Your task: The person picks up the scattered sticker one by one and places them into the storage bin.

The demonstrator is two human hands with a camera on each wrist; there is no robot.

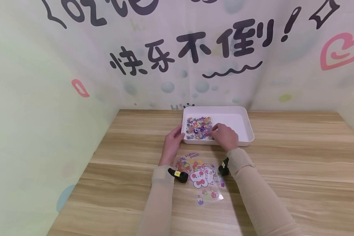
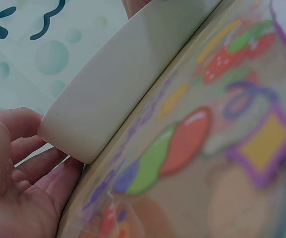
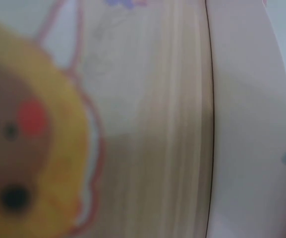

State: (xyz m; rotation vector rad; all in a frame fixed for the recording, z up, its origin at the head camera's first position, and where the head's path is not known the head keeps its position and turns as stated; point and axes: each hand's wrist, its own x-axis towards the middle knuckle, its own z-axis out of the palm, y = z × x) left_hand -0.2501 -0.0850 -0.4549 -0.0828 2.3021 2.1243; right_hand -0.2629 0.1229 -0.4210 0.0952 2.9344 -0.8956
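Observation:
A white tray (image 1: 246,134) stands against the back wall, with a roughly square patch of small colourful pieces (image 1: 196,126) in its left part. My left hand (image 1: 172,142) holds the tray's left front corner; in the left wrist view its fingers (image 2: 21,123) reach from the rim down to the base. My right hand (image 1: 225,136) is inside the tray, thumb and fingertips pinched together at the right side of the colourful pieces. Its own wrist view shows mostly the tray's front wall (image 3: 247,119). What sits between those fingertips is too small to tell.
A clear plastic sheet or bag (image 1: 205,195) with printed cartoon bears and fruit lies on the wooden table (image 1: 298,170) between my forearms. A printed cloth backdrop (image 1: 177,88) hangs close behind the tray. Both wrists carry black cameras (image 1: 181,177).

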